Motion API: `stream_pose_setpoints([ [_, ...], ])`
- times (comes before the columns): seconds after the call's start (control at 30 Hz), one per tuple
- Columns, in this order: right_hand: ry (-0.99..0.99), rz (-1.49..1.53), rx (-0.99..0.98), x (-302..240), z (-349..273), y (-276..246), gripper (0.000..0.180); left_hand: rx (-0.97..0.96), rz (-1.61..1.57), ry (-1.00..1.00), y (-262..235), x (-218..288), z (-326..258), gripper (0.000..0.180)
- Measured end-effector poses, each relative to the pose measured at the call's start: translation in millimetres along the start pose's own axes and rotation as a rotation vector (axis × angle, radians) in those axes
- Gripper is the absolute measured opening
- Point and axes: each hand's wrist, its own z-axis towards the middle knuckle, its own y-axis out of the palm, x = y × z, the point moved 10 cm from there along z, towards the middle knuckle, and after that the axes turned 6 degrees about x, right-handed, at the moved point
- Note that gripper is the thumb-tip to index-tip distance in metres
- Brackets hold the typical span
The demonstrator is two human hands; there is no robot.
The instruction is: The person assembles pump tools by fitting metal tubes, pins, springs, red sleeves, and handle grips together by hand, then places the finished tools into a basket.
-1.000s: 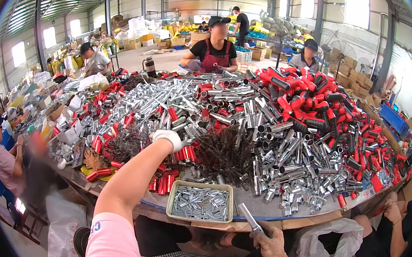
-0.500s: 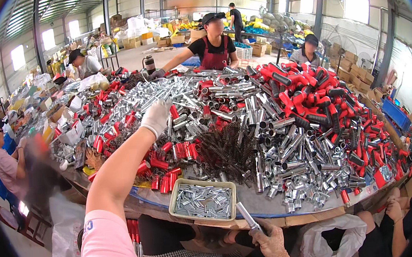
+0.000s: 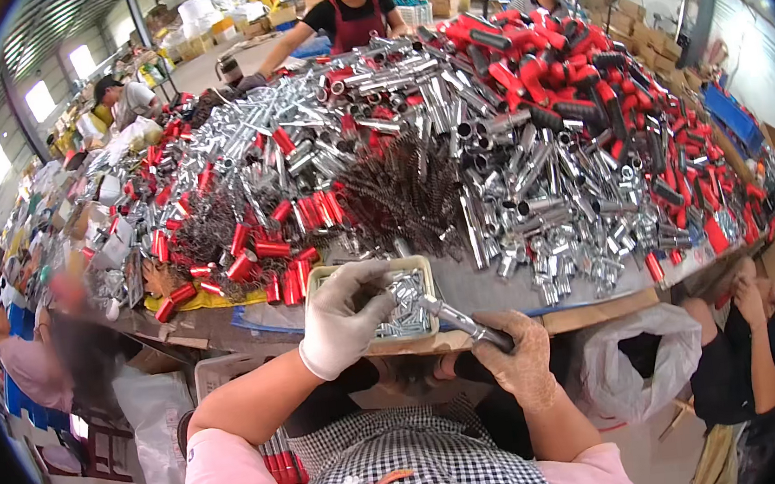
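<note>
My right hand (image 3: pixel 522 360), in a stained glove, is closed around a chrome metal tube (image 3: pixel 455 318) with a dark end. The tube tilts up to the left, its free end over the tray's right edge. My left hand (image 3: pixel 344 319), in a white glove, is beside it over the left part of the tray. Its fingers bend toward the thumb; whatever they pinch is too small to make out. The shallow cream tray (image 3: pixel 430 275) holds many small silver pins (image 3: pixel 410 310) and is partly hidden by my left hand.
Beyond the tray lie heaped dark springs (image 3: pixel 401 185), red sleeves (image 3: pixel 272 248), chrome tubes (image 3: pixel 530 168) and red-and-black handles (image 3: pixel 567 66). A plastic bag (image 3: pixel 646 357) stands at the right below the table edge. Co-workers sit or stand around the table, one in a red apron (image 3: pixel 358 32).
My left hand has come back from the pile of silver parts to the tray. My right hand has moved up, bringing the tube to the tray's edge. The view has tilted down.
</note>
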Motion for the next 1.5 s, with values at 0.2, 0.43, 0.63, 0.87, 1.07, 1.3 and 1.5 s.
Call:
stream_pose_setpoints([
  [0.2, -0.133, 0.054, -0.057, 5.8, -13.0, 5.4, 0.031, -0.189, 0.002, -0.091, 23.1, -21.5, -12.2, 0.035],
  [0.43, -0.144, 0.014, -0.057, 12.8, -18.7, -0.5, 0.031, -0.181, 0.572, 0.511, 32.4, 23.1, -11.8, 0.042],
  [0.63, -0.092, 0.070, -0.217, 18.3, -26.0, 18.7, 0.070, -0.850, 0.404, 0.097, 77.1, -11.6, -40.7, 0.032],
  [0.87, -0.086, 0.018, -0.386, 25.8, -16.3, 40.7, 0.066, -0.880, 0.544, 0.161, 93.1, -25.4, -42.2, 0.026],
  [1.07, 0.020, 0.043, -0.296, 45.9, -6.0, 20.1, 0.037, -0.824, 0.561, 0.242, 94.3, -9.3, 2.2, 0.035],
  [1.3, 0.177, 0.070, -0.148, 76.5, -20.2, -4.4, 0.034, -0.732, 1.090, 0.687, 179.6, -40.8, 80.2, 0.032],
  [1.5, 0.190, 0.109, -0.151, 50.8, -31.8, -25.1, 0.028, -1.011, 1.761, 0.537, 212.7, -89.2, 92.6, 0.030],
])
